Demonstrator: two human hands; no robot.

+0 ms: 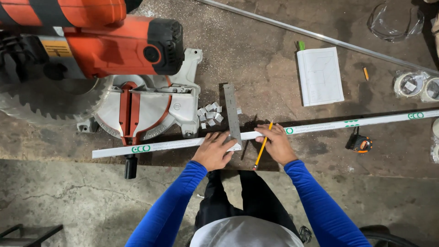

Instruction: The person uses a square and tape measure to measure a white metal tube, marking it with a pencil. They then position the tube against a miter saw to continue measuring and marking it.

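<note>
While you crouch over the concrete floor (283, 210), your left hand (213, 150) presses flat, fingers spread, on the metal square (232, 114) laid across the long white strip (315, 127). Your right hand (275, 143) grips a yellow pencil (263, 145) against that strip. An orange miter saw (105, 68) stands at the left, a tape measure (360, 143) at the right.

Long white strip (320, 126) under steel square (232, 116)

left hand (212, 150): pressing metal square (232, 116) onto white strip (320, 126) | right hand (275, 144): holding yellow pencil (263, 145) at strip | red saw (105, 68) on floor, left
</note>
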